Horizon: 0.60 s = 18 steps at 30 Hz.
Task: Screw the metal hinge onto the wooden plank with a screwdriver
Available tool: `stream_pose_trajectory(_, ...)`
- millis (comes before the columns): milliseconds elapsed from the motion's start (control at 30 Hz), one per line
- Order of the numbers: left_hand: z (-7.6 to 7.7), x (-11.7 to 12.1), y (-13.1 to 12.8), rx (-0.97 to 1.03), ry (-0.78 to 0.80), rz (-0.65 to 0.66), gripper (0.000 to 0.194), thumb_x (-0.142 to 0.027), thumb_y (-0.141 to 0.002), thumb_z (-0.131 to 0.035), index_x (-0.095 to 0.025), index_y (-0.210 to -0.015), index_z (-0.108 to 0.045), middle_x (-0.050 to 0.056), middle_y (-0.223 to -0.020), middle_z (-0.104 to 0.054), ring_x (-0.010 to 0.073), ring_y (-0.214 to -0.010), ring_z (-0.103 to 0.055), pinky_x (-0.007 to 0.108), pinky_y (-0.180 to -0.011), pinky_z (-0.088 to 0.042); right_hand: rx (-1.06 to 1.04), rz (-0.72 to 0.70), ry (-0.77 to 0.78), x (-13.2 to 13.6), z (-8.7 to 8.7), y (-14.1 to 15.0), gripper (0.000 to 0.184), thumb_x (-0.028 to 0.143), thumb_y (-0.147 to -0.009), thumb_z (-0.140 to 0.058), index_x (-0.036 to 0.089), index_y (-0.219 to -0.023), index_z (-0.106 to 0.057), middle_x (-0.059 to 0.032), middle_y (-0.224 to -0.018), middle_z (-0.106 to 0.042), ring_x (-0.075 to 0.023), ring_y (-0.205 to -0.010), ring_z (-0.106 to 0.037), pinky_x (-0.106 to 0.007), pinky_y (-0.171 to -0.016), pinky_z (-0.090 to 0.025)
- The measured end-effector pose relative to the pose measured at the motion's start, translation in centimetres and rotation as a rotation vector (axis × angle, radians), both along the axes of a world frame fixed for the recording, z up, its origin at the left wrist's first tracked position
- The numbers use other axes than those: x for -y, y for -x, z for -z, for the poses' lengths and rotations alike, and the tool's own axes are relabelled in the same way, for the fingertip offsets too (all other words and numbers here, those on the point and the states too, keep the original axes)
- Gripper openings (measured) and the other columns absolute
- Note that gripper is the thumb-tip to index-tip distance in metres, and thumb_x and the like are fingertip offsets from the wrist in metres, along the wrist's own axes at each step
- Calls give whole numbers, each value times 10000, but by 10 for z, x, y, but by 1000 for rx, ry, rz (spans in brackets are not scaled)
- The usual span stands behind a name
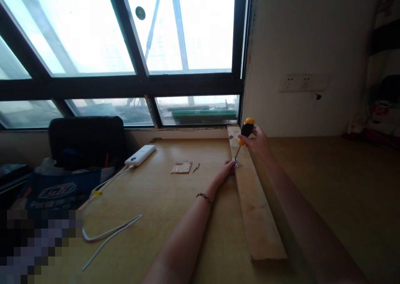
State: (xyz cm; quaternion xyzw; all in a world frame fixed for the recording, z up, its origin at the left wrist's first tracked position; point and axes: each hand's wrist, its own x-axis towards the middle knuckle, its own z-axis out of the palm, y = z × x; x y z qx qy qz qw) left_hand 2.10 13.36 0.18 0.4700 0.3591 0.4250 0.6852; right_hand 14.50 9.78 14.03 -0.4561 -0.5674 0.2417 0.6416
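Note:
My right hand is closed around a yellow and black screwdriver, which tilts down to the left. The tip of its shaft meets a small shiny metal bracket at the left edge of a long wooden board. Pinched at that same edge, my left hand holds the bracket against the wood; some of its fingers are hidden beside the board. Whether a screw sits under the tip is too small to tell.
Left of the board, a small flat brownish piece and a few screws lie on the wooden table. A white power bank with a white cable is farther left. Behind are a black chair and a window.

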Motion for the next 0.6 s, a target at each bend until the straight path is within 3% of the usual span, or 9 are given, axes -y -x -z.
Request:
stream_pose_trajectory(300,2,-1,0,-12,-21,10,163,-256,-759,-575,-109,-820,-605,71,-802,-647,125,-689,-602,223,-634,-491,-126,-137,-84,8,-3,2,417,388,-673,-587,230,-984,-359,-44,-1015,-613,-61,-425,-515,-195,-358,-358)
stream_pose_trajectory(600,-2,2,1,7,-12,9,160,-257,-766,-582,-113,-833,-602,74,-818,-657,136,-680,-616,242,-645,-499,16,121,-58,4,1,-2,410,488,-650,-631,211,-855,-409,10,-740,-593,-93,-397,-508,-219,-350,-386)
